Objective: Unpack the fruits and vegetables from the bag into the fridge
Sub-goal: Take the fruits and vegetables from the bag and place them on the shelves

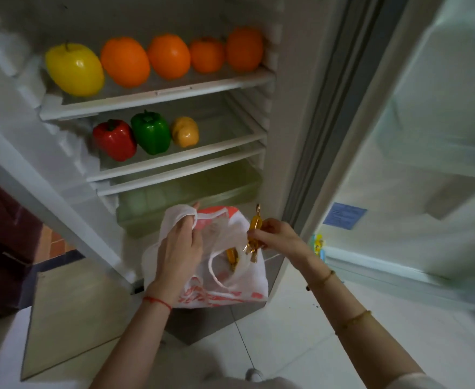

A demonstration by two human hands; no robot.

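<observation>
My two forearms are nearest me, reaching down towards the open fridge (292, 153). My left hand (178, 248) has its fingers curled round a gathered handle of the plastic bag (225, 287) and holds its mouth open. My right hand (275, 235), just right of that mouth, pinches a gold-wrapped piece (254, 223) with twisted foil ends.

Contents placed: above and beyond both hands, the upper shelf (157, 99) carries a yellow apple (75, 69) and four oranges (125, 61) in a row. The shelf below carries a red pepper (114, 139), a green pepper (151, 133) and a small yellow-brown piece (185, 131) side by side. Directly beyond the hands is the pale translucent drawer (191, 192).

Remaining: one more gold-wrapped piece (232, 258) shows inside the bag, between the hands.

Risks, in my judgement:
- The pinch is light and the foil slick; the piece could slip to the tiled floor.
- The bag is thin, limp film held by one handle; it could sag shut over the remaining piece.
- The oranges are round and sit near the shelf's front lip; a knock could roll them off.

Surfaces: the fruit and peppers are glossy and hard-looking; the shelves are smooth white-edged panels.
</observation>
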